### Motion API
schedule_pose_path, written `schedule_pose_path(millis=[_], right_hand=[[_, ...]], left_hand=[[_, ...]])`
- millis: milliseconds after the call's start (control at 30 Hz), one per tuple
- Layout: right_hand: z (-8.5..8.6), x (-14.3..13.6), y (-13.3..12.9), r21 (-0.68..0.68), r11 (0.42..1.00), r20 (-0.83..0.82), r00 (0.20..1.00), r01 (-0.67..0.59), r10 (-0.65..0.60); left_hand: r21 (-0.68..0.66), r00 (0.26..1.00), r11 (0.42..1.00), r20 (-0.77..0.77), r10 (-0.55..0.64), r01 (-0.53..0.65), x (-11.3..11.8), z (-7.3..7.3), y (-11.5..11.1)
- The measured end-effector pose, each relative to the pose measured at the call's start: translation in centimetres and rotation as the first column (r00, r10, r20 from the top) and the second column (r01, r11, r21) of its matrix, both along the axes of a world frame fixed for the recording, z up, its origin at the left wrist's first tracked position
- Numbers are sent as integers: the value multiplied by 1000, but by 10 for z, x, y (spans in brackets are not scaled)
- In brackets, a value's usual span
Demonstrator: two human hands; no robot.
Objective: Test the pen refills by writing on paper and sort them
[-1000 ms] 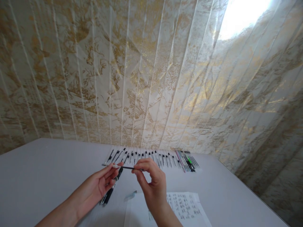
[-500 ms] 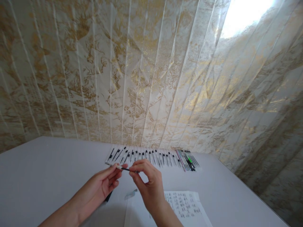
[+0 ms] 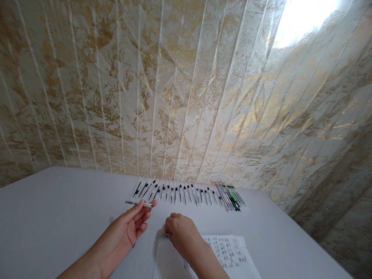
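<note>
My left hand (image 3: pixel 132 224) pinches a slim pen (image 3: pixel 142 204) between thumb and fingertips, palm turned up. The pen has a white body with a dark end pointing right and a greyish end to the left. My right hand (image 3: pixel 183 234) is down at the table, fingers closed at the upper left corner of a handwritten sheet (image 3: pixel 228 248). A tiny pale bit (image 3: pixel 166 234) shows by its fingertips; what they hold is hidden. Beyond both hands lies a row of clear pens (image 3: pixel 176 193) with black caps and dark refills.
At the row's right end lie several coloured and dark pens (image 3: pixel 231 197), one with a green part. They rest on the pale table (image 3: pixel 72 201), whose right edge slants toward me. A gold-patterned curtain (image 3: pixel 174 97) hangs behind the table.
My right hand has left the pen and moved down to the paper's corner, over the small translucent piece there. The dark rod no longer shows between the hands. My left hand stays nearly in place.
</note>
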State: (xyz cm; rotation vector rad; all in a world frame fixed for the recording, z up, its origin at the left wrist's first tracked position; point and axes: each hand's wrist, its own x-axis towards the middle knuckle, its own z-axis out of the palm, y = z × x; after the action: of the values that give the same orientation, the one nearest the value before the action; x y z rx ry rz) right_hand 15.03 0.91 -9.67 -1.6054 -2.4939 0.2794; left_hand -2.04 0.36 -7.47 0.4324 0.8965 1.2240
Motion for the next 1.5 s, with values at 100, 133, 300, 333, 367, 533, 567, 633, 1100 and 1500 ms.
schedule_pose_path(millis=[100, 133, 300, 333, 367, 533, 567, 633, 1100, 1500], right_hand=[[-2, -2, 0, 15, 999, 1, 1000, 29, -29], [-1, -2, 0, 25, 999, -5, 999, 47, -47], [23, 6, -4, 90, 987, -279, 955, 131, -101], [30, 7, -6, 86, 987, -419, 904, 133, -85], [37, 7, -8, 74, 990, -557, 828, 122, -60], [53, 4, -17, 35, 999, -832, 555, 33, 11], [52, 3, -17, 40, 998, -830, 558, 40, 11], [50, 2, -16, 67, 995, -806, 592, 68, 13], [40, -9, -17, 79, 994, -749, 663, 78, 8], [40, -3, -17, 81, 995, -599, 801, 66, -4]], left_hand=[[25, 1000, 1000, 13, 4, -5, 2, 0, -3], [38, 1000, 999, 28, 8, -9, 2, -1, -3], [85, 998, 996, 59, 19, -24, 2, -5, -4], [84, 998, 996, 58, 26, -31, 2, -6, -4], [80, 998, 996, 61, 30, -35, 3, -7, -4], [56, 996, 997, 81, 43, -48, 7, -7, -7], [54, 996, 997, 80, 45, -49, 8, -8, -8], [48, 996, 997, 77, 50, -53, 8, -8, -8], [98, 998, 995, 59, 20, -26, 13, -19, -12], [200, 996, 978, -58, 71, -58, 11, -27, -9]])
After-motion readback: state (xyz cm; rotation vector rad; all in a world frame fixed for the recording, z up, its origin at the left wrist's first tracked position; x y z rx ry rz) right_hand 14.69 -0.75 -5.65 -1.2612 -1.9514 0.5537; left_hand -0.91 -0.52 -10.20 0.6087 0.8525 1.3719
